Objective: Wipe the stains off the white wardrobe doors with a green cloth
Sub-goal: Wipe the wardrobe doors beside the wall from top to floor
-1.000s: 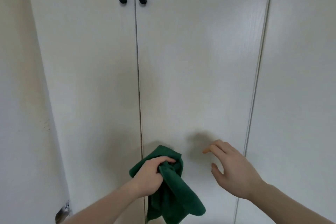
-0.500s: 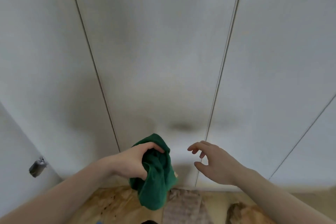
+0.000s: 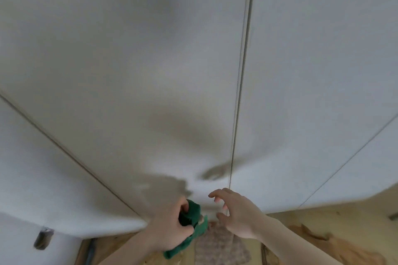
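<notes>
White wardrobe doors (image 3: 150, 71) fill most of the view, seen steeply from above down to their bottom edge. My left hand (image 3: 170, 228) grips a bunched green cloth (image 3: 190, 221) low against the middle door, with part of the cloth hanging below the fist. My right hand (image 3: 237, 213) hovers just right of the cloth near the door seam (image 3: 237, 114), fingers spread and loosely curled, holding nothing. No stain shows plainly on the blurred doors; dark patches above the hands look like shadows.
A wooden floor (image 3: 333, 232) runs under the doors. A pale patterned fabric (image 3: 221, 247) lies on the floor directly below my hands. A small metal fitting (image 3: 43, 239) sits at the lower left by the side wall.
The view has tilted further down, from the door knobs to the doors' bottom and the floor. Both hands have dropped lower on the door, the left still gripping the cloth.
</notes>
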Motion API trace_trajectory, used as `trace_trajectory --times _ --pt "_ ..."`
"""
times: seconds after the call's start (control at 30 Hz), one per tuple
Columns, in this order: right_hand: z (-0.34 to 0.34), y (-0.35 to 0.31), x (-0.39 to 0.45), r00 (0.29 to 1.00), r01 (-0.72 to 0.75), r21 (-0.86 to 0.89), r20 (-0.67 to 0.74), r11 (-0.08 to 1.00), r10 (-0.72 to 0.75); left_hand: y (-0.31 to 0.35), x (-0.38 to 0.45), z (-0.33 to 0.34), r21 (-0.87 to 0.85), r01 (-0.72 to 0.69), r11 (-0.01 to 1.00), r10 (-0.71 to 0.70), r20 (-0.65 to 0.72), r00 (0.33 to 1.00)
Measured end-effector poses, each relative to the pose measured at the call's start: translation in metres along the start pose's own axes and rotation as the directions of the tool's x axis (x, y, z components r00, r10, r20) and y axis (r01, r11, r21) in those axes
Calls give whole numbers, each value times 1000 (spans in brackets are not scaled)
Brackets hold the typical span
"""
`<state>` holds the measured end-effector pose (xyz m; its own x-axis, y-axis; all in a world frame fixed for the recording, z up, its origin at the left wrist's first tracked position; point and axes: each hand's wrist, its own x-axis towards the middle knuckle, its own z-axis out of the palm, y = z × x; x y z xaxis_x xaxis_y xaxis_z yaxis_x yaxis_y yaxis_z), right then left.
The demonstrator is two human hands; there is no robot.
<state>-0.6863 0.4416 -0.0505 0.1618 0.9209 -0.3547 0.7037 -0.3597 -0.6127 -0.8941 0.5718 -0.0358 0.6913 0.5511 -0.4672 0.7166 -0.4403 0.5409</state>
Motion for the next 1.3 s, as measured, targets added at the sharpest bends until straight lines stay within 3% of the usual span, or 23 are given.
trace_trajectory --times 0.27,0.5,0.67,0.77,0.87,1.03,1.13,1.3 --pt "-113 -82 -121 989 -119 135 -71 984 130 156 -72 -88 48 -193 980 186 124 975" --pt "-202 -85 -236 934 -236 166 -235 957 271 283 -106 -103 99 -344 934 321 190 928" --pt "-250 -58 -295 892 -270 191 -320 944 320 360 -101 -80 -91 -324 942 332 84 940" --pt "-278 -39 -320 870 -292 190 -355 937 343 402 -95 -57 -248 -238 939 293 217 931" --pt "-303 -17 -344 846 -305 214 -386 928 368 438 -85 -29 -180 -281 943 325 295 899" --pt "-338 15 -376 791 -319 235 -468 918 395 496 -67 -10 -134 -381 915 400 167 901" --pt "-367 54 -400 739 -360 273 -501 892 451 547 -44 -5 -142 -463 875 481 147 864" --pt "-399 99 -422 733 -381 340 -456 860 505 608 -18 -2 -153 -585 796 605 163 780"
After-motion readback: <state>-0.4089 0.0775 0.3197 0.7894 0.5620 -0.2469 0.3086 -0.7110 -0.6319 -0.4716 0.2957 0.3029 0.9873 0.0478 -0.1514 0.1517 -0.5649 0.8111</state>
